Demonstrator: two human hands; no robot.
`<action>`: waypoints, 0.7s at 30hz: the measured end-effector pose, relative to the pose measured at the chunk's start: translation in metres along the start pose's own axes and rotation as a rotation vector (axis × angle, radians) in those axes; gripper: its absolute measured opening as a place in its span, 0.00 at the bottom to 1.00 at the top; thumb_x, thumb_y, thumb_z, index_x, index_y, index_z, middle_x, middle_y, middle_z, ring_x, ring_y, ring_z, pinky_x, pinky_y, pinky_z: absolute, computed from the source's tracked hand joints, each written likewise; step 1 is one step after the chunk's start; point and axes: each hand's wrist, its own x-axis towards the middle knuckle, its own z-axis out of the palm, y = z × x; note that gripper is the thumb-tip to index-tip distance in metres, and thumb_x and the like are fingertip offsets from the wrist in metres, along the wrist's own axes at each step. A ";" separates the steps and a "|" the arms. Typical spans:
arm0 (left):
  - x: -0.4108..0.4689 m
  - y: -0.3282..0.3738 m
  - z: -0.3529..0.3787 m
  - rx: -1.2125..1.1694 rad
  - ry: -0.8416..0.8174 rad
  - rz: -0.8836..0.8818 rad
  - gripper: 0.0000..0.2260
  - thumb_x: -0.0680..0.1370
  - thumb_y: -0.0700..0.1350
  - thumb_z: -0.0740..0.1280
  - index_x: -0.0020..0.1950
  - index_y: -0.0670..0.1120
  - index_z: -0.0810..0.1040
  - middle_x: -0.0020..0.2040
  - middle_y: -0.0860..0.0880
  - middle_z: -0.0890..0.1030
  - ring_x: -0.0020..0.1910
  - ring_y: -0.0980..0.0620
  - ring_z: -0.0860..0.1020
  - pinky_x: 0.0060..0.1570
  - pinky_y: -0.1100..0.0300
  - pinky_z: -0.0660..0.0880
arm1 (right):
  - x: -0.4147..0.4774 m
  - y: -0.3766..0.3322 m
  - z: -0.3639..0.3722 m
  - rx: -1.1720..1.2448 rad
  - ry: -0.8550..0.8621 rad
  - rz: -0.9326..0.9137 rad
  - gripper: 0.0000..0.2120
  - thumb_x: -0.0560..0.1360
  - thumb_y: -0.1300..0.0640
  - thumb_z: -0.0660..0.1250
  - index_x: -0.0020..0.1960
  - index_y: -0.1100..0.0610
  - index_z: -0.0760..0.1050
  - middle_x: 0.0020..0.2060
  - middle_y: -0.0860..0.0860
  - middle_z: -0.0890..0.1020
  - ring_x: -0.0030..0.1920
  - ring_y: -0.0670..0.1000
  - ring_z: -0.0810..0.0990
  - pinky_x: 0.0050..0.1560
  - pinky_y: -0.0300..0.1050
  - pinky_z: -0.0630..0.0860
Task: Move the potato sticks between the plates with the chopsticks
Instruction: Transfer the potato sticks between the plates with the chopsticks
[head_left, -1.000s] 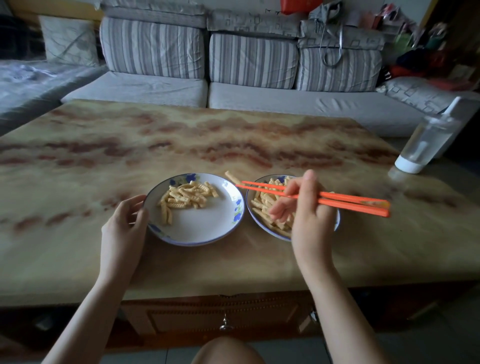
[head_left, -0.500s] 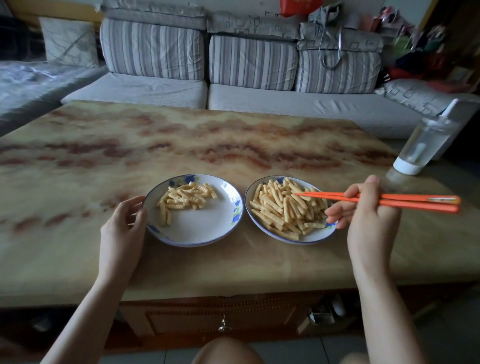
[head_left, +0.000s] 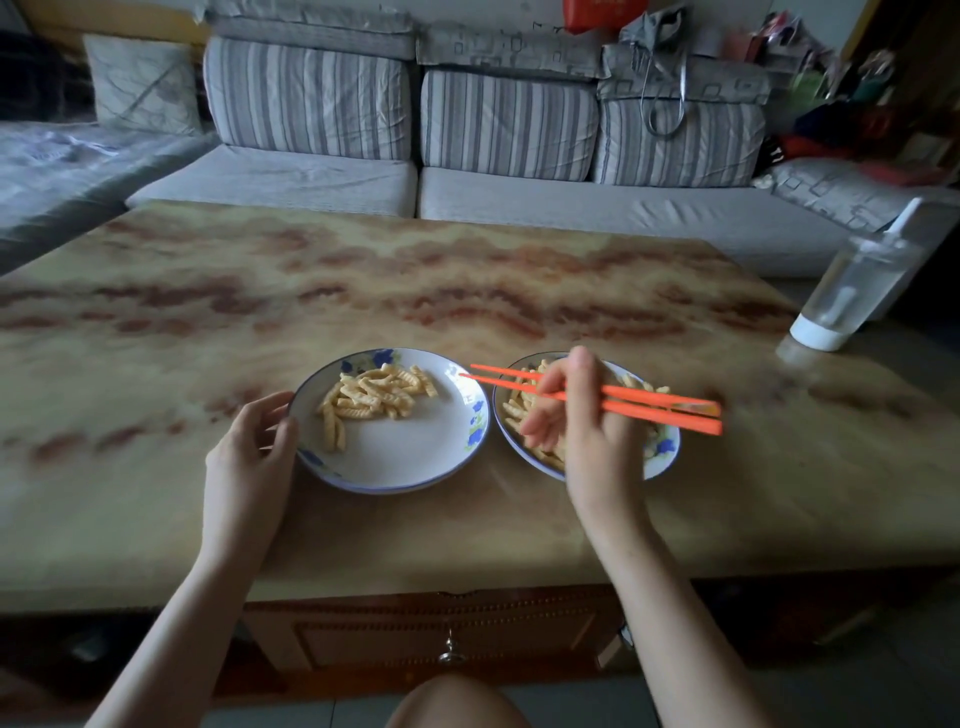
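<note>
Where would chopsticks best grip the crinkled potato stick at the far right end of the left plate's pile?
Probably at mid-length of the potato stick, chopsticks closing across its narrow width, coming from the right. It lies flat at the edge of the pile with bare left plate beside it; its ridged sides should resist slipping.

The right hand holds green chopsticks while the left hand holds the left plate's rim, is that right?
Not quite: the chopsticks are orange, not green, as the head view shows. The right hand holds them; the left hand holds the left plate at its rim.
</note>
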 end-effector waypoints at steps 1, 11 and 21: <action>0.000 0.000 0.000 0.002 0.001 0.001 0.13 0.79 0.41 0.63 0.63 0.47 0.77 0.54 0.51 0.80 0.49 0.58 0.74 0.47 0.66 0.66 | -0.001 0.004 0.007 -0.024 -0.047 -0.009 0.18 0.81 0.51 0.53 0.37 0.57 0.71 0.23 0.57 0.76 0.22 0.50 0.73 0.26 0.36 0.68; 0.002 -0.002 0.000 0.012 0.004 0.009 0.13 0.79 0.41 0.63 0.63 0.47 0.77 0.55 0.49 0.81 0.48 0.58 0.75 0.45 0.68 0.66 | 0.000 0.029 0.032 -0.100 -0.188 -0.006 0.15 0.80 0.50 0.53 0.40 0.56 0.70 0.27 0.59 0.78 0.26 0.52 0.76 0.30 0.36 0.70; 0.001 -0.002 0.000 0.013 0.003 0.000 0.13 0.79 0.42 0.63 0.63 0.47 0.77 0.55 0.51 0.80 0.48 0.59 0.74 0.43 0.70 0.65 | -0.002 0.023 0.026 -0.095 -0.067 -0.007 0.19 0.79 0.46 0.52 0.36 0.55 0.70 0.24 0.61 0.77 0.24 0.51 0.75 0.28 0.35 0.69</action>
